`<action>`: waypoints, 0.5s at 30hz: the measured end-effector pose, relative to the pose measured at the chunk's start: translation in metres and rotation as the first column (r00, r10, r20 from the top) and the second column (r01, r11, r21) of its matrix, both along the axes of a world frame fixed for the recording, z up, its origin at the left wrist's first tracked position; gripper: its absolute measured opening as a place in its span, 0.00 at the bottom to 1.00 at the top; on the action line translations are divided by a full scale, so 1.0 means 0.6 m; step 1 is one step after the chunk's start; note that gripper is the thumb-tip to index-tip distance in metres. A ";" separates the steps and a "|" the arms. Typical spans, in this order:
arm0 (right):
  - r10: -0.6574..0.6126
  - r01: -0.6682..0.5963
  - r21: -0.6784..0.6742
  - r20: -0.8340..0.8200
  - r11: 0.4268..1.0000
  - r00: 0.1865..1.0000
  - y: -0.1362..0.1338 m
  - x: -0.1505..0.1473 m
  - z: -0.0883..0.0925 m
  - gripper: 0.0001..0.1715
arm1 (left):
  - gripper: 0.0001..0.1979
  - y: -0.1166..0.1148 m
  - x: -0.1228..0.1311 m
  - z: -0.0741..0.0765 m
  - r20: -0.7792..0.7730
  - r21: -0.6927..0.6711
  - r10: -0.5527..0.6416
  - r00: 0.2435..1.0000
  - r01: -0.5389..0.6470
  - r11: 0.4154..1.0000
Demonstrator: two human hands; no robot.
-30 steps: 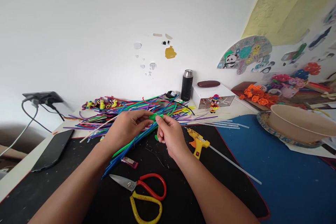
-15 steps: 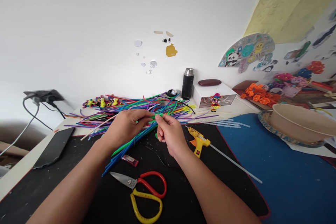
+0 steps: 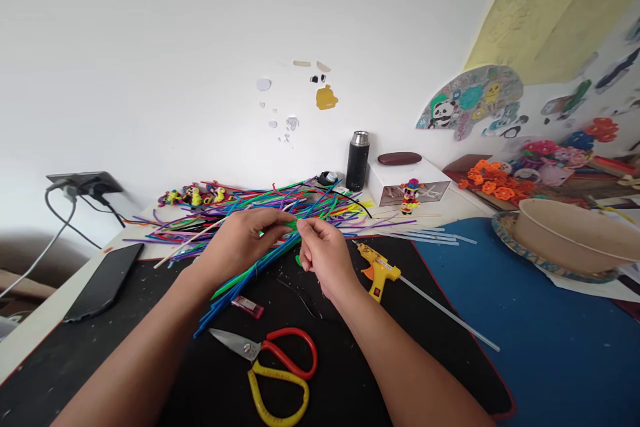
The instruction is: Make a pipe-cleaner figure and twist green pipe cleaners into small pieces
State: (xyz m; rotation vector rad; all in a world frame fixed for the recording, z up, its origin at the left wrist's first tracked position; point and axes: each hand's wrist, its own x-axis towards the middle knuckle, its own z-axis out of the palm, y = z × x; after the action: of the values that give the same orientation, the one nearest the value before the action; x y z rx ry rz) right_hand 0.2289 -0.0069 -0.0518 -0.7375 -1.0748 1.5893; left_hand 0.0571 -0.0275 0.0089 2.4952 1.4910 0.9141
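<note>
A green pipe cleaner (image 3: 289,225) is pinched between the fingertips of both hands, which almost touch. My left hand (image 3: 247,235) comes at it from the left, thumb and forefinger closed on it. On the other side my right hand (image 3: 326,255) grips it with the thumb on top and the other fingers curled. Most of the piece is hidden by the fingers. Blue pipe cleaners (image 3: 227,307) and green ones lie in a bundle beneath my left hand. Behind both hands spreads a heap of many-coloured pipe cleaners (image 3: 185,230).
Scissors (image 3: 250,348) with red and yellow handles lie in front, near a small red-and-clear item (image 3: 249,307). A yellow glue gun (image 3: 381,271) lies right of my right hand. Further out are a phone (image 3: 105,282), a black flask (image 3: 357,163), a white box (image 3: 425,177) and a basin (image 3: 575,233).
My fingers have shifted very slightly on the green pipe cleaner. Everything else on the desk lies as before.
</note>
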 end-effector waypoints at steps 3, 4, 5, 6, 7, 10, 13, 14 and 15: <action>0.003 -0.004 0.043 0.025 0.999 1.000 0.000 -0.001 -0.002 0.23 | 0.13 -0.001 0.001 0.002 -0.025 -0.011 -0.029 0.999 0.029 1.000; 0.006 -0.007 0.052 0.030 0.999 1.000 0.000 0.000 -0.002 0.23 | 0.13 -0.002 0.001 0.003 -0.032 -0.005 -0.034 0.999 0.034 0.999; 0.011 -0.012 0.054 0.031 0.998 0.999 -0.001 0.000 -0.002 0.23 | 0.13 -0.002 0.002 0.003 -0.035 0.005 -0.035 0.999 0.035 0.999; 0.017 -0.018 0.048 0.026 0.999 1.000 -0.002 0.000 -0.002 0.24 | 0.13 -0.002 0.002 0.003 -0.034 0.012 -0.036 0.999 0.036 0.999; 0.028 -0.028 0.035 0.017 0.999 0.999 -0.003 0.000 -0.001 0.24 | 0.13 -0.001 0.002 0.003 -0.029 0.017 -0.036 0.999 0.036 0.999; 0.057 -0.058 -0.024 -0.019 0.998 0.998 -0.005 0.002 0.004 0.24 | 0.13 -0.001 0.001 0.005 0.007 0.032 0.004 1.000 -0.004 0.999; 0.056 -0.059 -0.061 -0.041 0.996 0.998 -0.007 0.002 0.010 0.24 | 0.13 -0.002 -0.001 0.008 0.045 0.036 0.079 0.996 -0.081 0.996; 0.052 -0.055 -0.065 -0.045 0.996 0.998 -0.007 0.003 0.011 0.24 | 0.13 -0.003 -0.002 0.008 0.050 0.030 0.093 0.994 -0.095 0.995; 0.049 -0.052 -0.066 -0.046 0.996 0.998 -0.007 0.003 0.011 0.24 | 0.13 -0.003 -0.003 0.009 0.052 0.023 0.097 0.994 -0.099 0.995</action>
State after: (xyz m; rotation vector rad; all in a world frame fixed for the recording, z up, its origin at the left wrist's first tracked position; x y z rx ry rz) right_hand 0.2304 -0.0108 -0.0451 -0.7217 -1.0192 1.6838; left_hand 0.0553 -0.0293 0.0140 2.4152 1.6082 1.0108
